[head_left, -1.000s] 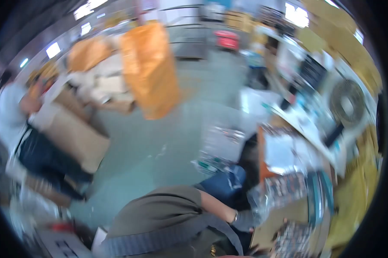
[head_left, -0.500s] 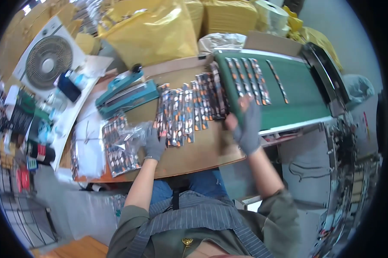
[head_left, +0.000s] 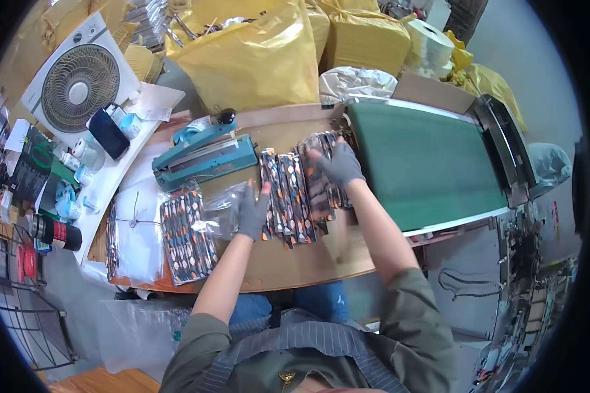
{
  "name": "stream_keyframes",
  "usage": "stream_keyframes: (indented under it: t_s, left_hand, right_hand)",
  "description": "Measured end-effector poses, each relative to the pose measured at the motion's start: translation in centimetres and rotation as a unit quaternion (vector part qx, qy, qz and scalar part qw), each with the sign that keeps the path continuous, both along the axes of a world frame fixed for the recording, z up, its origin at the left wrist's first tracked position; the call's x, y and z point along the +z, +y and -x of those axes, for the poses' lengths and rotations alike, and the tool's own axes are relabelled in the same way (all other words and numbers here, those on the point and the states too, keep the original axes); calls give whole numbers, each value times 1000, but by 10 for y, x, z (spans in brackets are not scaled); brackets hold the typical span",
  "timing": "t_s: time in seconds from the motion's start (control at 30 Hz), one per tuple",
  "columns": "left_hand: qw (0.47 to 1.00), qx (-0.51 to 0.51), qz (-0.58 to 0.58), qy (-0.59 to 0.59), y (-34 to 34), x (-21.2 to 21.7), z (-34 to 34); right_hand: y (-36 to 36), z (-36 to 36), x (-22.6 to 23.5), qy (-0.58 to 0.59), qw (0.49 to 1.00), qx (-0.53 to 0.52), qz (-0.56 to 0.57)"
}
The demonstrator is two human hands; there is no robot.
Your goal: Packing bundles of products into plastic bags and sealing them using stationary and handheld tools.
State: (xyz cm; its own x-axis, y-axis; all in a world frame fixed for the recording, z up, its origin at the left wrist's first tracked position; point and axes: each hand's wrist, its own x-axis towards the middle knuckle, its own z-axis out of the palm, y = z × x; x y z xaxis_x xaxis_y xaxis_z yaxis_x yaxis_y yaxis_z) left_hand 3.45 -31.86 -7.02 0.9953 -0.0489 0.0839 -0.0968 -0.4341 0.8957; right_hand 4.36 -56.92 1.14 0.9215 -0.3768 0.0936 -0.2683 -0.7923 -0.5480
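Note:
My left hand [head_left: 250, 213], in a grey fingerless glove, stands at the left side of a row of narrow dark patterned strips [head_left: 287, 196] with orange and white spots. Its fingers are stretched out, next to a crumpled clear plastic bag [head_left: 223, 211]. My right hand [head_left: 342, 166], gloved the same way, lies over the right part of the row with thumb and fingers apart, seemingly resting on the strips. Some strips under it are hidden or blurred. A block of similar strips [head_left: 189, 236] lies left of the clear bag.
Right of the row is a green conveyor belt [head_left: 426, 164] with a metal edge. A teal bar sealer [head_left: 206, 160] stands behind my left hand. White plastic sheets [head_left: 138, 229], a fan [head_left: 79, 92], a phone [head_left: 108, 134] and yellow sacks [head_left: 255, 62] are around the table.
The strips that lay on the green belt are no longer on it. My right hand has moved left from the belt onto the row, which looks narrower now. My left hand stays beside the row.

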Motion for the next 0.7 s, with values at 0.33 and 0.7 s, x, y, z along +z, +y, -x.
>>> stream_keyframes:
  t_s: [0.33,0.7]
  left_hand:
    - [851,-63,412,321,-22,-2,-12]
    - [945,-198,253,-56,71,141,75]
  right_hand:
    - [82,16,-78,106,835,144,-520]
    - [152,93,64,-151,716,383,-564]
